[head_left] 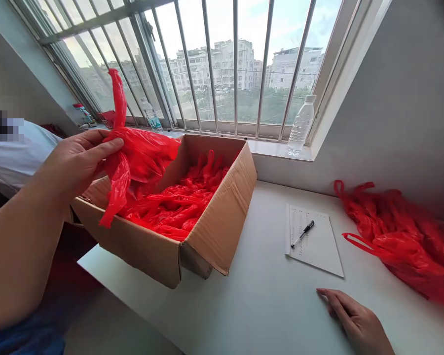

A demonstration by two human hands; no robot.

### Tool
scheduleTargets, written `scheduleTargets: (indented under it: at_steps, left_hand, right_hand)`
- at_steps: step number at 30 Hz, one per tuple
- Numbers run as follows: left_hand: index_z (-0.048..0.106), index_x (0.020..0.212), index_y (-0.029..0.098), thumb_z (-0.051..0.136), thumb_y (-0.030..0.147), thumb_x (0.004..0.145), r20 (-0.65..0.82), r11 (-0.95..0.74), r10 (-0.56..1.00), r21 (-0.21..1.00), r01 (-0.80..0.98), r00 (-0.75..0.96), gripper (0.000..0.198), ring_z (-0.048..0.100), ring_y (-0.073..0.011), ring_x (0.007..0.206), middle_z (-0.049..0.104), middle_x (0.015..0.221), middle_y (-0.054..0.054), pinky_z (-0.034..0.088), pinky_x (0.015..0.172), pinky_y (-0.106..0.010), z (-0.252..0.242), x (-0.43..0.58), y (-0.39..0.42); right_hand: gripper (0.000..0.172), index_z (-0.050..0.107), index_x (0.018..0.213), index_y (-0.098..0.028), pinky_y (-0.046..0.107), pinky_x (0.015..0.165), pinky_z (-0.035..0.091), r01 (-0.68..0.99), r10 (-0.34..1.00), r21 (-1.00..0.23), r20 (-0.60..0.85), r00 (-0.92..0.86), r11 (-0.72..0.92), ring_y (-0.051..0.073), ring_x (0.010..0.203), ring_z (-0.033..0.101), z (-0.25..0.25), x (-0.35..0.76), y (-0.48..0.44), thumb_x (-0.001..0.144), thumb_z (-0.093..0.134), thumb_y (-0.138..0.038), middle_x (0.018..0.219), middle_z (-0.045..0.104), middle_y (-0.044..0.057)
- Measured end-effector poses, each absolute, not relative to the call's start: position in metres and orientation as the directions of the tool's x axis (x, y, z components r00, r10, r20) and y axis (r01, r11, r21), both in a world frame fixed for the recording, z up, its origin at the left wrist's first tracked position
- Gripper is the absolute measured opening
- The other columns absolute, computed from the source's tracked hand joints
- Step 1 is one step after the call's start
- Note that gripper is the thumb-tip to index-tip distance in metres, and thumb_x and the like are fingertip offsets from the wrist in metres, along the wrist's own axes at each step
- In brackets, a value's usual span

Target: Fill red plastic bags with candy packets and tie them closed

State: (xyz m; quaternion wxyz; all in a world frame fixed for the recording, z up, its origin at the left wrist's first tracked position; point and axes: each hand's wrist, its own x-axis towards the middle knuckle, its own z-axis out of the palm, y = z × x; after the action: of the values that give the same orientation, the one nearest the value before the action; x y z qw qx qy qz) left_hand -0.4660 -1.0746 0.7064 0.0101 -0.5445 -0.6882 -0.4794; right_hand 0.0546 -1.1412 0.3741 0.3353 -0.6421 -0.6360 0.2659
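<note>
My left hand (83, 155) pinches a red plastic bag (144, 153) by its gathered handles, up at the left side of a cardboard box (222, 207). One handle end sticks upward and another hangs over the box's near flap. Inside the box lies a heap of red plastic bags (177, 202); the held bag overlaps the heap, and I cannot tell whether they touch. My right hand (355, 315) rests low on the white table at the right, holding nothing, with its index finger stretched out. A notepad (318, 256) lies just beyond its fingertip.
A black-capped pen (302, 234) lies on the notepad. More red bags (403, 236) are piled along the wall at right. One clear bottle (301, 125) stands on the windowsill, another bottle (151, 116) farther left. A person in a pale shirt (18, 148) is at far left.
</note>
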Motion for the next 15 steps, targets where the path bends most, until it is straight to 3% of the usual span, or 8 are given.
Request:
scheduleTargets:
  at_steps: [4, 7, 9, 11, 13, 15]
  left_hand:
    - [0.048, 0.131, -0.002, 0.034, 0.030, 0.089, 0.418, -0.050, 0.864, 0.628, 0.776, -0.282, 0.055, 0.063, -0.0066, 0.090, 0.065, 0.095, 0.006, 0.039, 0.079, -0.027, 0.707, -0.512, -1.053]
    - [0.054, 0.129, 0.000, 0.035, 0.036, 0.086, 0.268, 0.126, 0.936, 0.355, 0.926, -0.230, 0.059, 0.064, -0.0066, 0.088, 0.066, 0.088, 0.008, 0.042, 0.082, -0.028, 0.690, -0.543, -1.040]
    - [0.060, 0.124, -0.001, 0.047, 0.039, 0.084, 0.075, 0.253, 0.962, 0.109, 0.961, -0.262, 0.058, 0.065, -0.0093, 0.090, 0.068, 0.086, 0.007, 0.044, 0.087, -0.031, 0.678, -0.554, -1.036]
    - [0.062, 0.121, -0.001, 0.063, 0.040, 0.080, -0.064, 0.275, 0.959, -0.035, 0.961, -0.276, 0.058, 0.066, -0.0119, 0.089, 0.072, 0.092, 0.001, 0.046, 0.092, -0.035, 0.670, -0.555, -1.034]
    - [0.059, 0.124, -0.003, 0.073, 0.039, 0.077, -0.062, 0.238, 0.969, -0.049, 0.970, -0.240, 0.064, 0.066, -0.0131, 0.088, 0.074, 0.098, -0.004, 0.046, 0.096, -0.039, 0.670, -0.551, -1.032]
    - [0.057, 0.122, -0.006, 0.076, 0.038, 0.076, 0.100, 0.199, 0.974, 0.044, 0.979, -0.202, 0.067, 0.065, -0.0119, 0.083, 0.075, 0.094, -0.003, 0.047, 0.096, -0.041, 0.676, -0.544, -1.029]
  right_hand:
    - [0.052, 0.080, 0.095, -0.030, 0.025, 0.064, 0.059, 0.651, 0.996, -0.758, 0.080, 0.040, 0.035, 0.020, 0.068, 0.071, 0.369, 0.059, -1.142, 0.083, 0.049, -0.071, 0.098, 0.077, 0.002]
    - [0.051, 0.080, 0.095, -0.031, 0.024, 0.066, 0.060, 0.660, 0.997, -0.750, 0.074, 0.038, 0.031, 0.021, 0.073, 0.073, 0.366, 0.063, -1.141, 0.083, 0.049, -0.070, 0.100, 0.077, 0.002]
    - [0.051, 0.080, 0.096, -0.031, 0.023, 0.066, 0.059, 0.662, 0.997, -0.749, 0.072, 0.038, 0.029, 0.020, 0.074, 0.073, 0.364, 0.065, -1.142, 0.084, 0.049, -0.070, 0.101, 0.077, 0.001]
    - [0.050, 0.079, 0.099, -0.031, 0.022, 0.066, 0.059, 0.660, 0.997, -0.751, 0.067, 0.032, 0.029, 0.019, 0.074, 0.072, 0.363, 0.065, -1.142, 0.085, 0.050, -0.069, 0.102, 0.076, 0.001]
    - [0.049, 0.079, 0.101, -0.031, 0.021, 0.066, 0.058, 0.656, 0.998, -0.754, 0.061, 0.020, 0.033, 0.018, 0.073, 0.072, 0.363, 0.065, -1.142, 0.085, 0.051, -0.068, 0.101, 0.076, 0.000]
    - [0.048, 0.078, 0.100, -0.030, 0.020, 0.066, 0.057, 0.653, 0.998, -0.757, 0.060, 0.013, 0.037, 0.017, 0.074, 0.071, 0.364, 0.065, -1.142, 0.085, 0.052, -0.067, 0.100, 0.076, 0.000]
